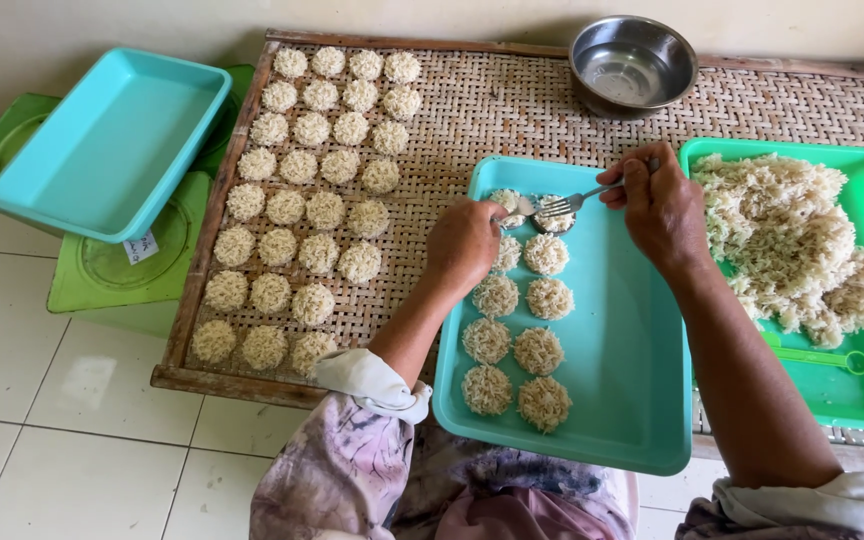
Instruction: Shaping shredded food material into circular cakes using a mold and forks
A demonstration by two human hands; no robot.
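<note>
Indoors, over a woven mat [512,110] on white tiles [12,330], right hand [660,205] grips a fork [577,198]; left hand [464,243] seemingly curled.

1. The left hand [464,243] covers most of whatever it's pressing, so can't tell its grip.
2. The fork [574,199] handle disappears inside the right hand [658,207].
3. The green tray [857,400] runs off the right edge.
4. The small label [139,246] is too tiny to read.

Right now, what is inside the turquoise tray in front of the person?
The turquoise tray holds two columns of round rice patties. At the top, the fork in the right hand presses rice into a small round mould. The left hand covers part of the left column.
</note>
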